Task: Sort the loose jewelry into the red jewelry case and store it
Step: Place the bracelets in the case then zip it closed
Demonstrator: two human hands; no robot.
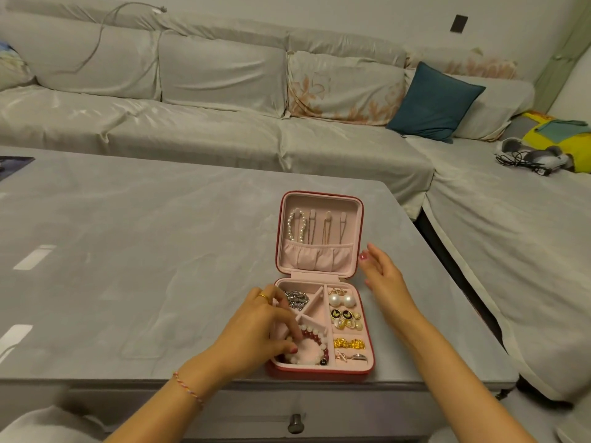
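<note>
The red jewelry case [319,373] lies open near the front edge of the grey table, its pink-lined lid [323,260] flat behind the base. A pearl strand [295,223] and thin chains hang in the lid. The base holds a silver chain [298,298], pearl earrings [341,299], black and gold studs [344,318], gold pieces [349,343] and rings [356,357]. My left hand [262,324] reaches into the front-left compartment, its fingers and thumb pinching a red and white beaded bracelet [315,332]. Beside the lid's right edge, my right hand [383,270] hovers with straight fingers, holding nothing.
The table [128,251] ends just right of the case; a drawer knob [295,423] sits below its front edge. A dark flat item [12,166] lies at far left. A grey sofa with a teal cushion [435,100] wraps around behind and to the right.
</note>
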